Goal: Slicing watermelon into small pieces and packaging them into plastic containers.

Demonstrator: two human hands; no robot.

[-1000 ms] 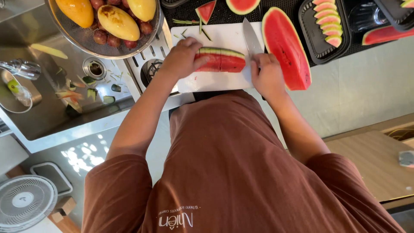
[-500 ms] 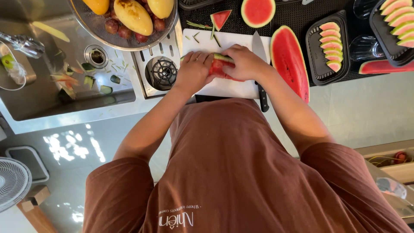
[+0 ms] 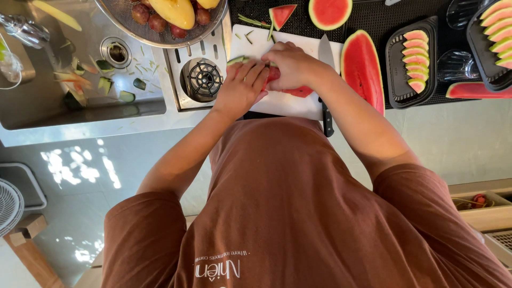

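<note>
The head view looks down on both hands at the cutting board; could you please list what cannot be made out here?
- Watermelon piece: mostly hidden under the left hand and right hand, so its shape and cuts are unclear.
- Knife: its middle is covered by the right forearm.
- Colander of fruit: cut off by the top edge.
- Right-hand black tray: cut off by the frame's corner.

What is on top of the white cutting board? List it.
On the cutting board lie a watermelon piece gripped by the left hand and right hand, and a knife. The hands cover most of the piece, so its cut lines cannot be seen.
</note>
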